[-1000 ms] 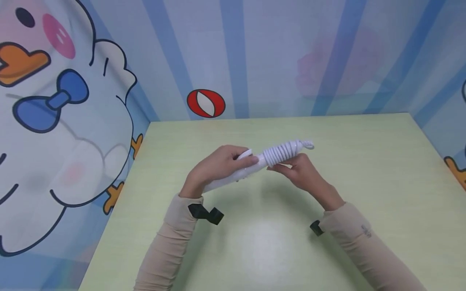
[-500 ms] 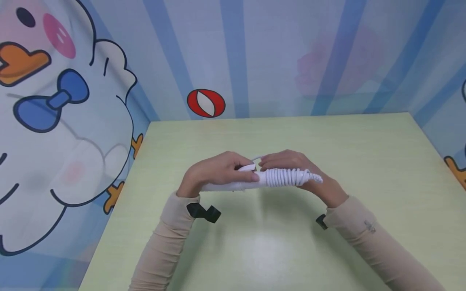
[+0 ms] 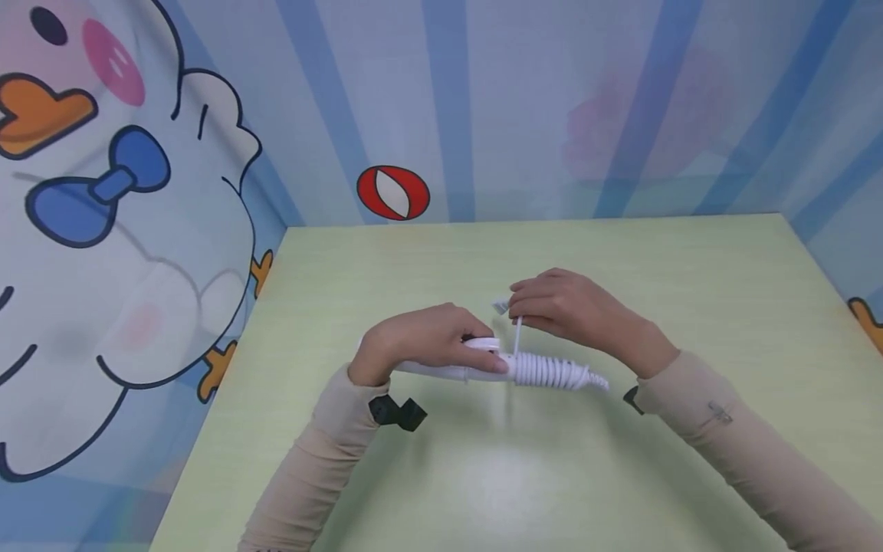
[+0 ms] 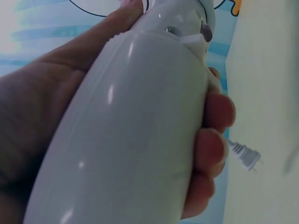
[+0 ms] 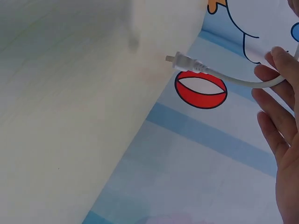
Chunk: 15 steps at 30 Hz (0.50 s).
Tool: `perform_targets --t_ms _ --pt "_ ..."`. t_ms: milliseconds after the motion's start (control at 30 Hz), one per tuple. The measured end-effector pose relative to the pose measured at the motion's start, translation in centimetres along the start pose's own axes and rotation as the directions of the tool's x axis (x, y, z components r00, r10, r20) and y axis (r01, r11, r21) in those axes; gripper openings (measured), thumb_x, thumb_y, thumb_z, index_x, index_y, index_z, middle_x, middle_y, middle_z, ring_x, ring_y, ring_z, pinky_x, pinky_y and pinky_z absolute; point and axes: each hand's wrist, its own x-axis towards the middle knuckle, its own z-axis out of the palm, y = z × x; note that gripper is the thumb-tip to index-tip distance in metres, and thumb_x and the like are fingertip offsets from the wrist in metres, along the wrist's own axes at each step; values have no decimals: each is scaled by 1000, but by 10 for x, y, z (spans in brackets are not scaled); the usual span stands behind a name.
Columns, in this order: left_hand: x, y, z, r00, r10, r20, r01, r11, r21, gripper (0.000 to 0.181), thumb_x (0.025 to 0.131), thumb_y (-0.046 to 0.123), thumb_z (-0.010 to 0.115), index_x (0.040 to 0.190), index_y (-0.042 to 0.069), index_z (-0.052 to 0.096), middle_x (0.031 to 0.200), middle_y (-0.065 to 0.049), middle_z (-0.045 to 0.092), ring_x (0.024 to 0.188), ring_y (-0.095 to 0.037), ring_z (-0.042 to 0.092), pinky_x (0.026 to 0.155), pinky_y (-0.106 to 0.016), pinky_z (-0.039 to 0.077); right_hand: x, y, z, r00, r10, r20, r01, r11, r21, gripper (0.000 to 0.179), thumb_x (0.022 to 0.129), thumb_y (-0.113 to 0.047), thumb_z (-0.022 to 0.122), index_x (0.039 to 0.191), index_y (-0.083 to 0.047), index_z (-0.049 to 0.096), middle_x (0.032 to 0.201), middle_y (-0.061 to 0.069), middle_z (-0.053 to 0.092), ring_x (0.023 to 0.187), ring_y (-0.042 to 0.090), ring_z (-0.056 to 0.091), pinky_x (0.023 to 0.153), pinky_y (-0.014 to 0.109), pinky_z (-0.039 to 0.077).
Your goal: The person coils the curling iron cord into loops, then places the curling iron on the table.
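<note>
A slim white appliance, apparently a hair iron, lies level above the table. My left hand grips it from above, fingers curled round the glossy body and thumb along its side; part of the body is hidden under the hand. Its white power cord is wound in tight coils round the right end. From the coils a loose length of cord rises to my right hand, which pinches it between thumb and fingers. The two-pin plug hangs free beyond the fingers, near the back of the table.
The pale green table spreads beneath both hands. A printed blue-striped wall stands along its far edge, and another with a large cartoon bird borders the left. Dark wrist cameras sit at the cuffs.
The hair iron has swung from tilted to level and come nearer. My right hand has moved from beneath the coils to above them, drawing up the cord's free end; the plug now shows.
</note>
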Motion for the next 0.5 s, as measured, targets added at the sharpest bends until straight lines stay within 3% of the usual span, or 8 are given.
perform_targets --t_ms 300,500 --pt "2 4 2 995 -100 -12 101 993 62 27 87 48 65 79 22 63 68 7 59 63 -8 54 61 -23 44 4 6 -8 984 142 112 -150 986 67 16 84 -8 72 99 -13 71 100 0 71 93 16 66 83 37 52" --pt "7 4 9 979 -201 -32 204 967 152 30 85 52 64 80 22 65 71 8 60 64 -8 54 61 -23 44 4 9 -10 977 170 129 -179 982 60 10 88 -10 68 97 -14 70 94 -6 67 81 10 64 72 31 52"
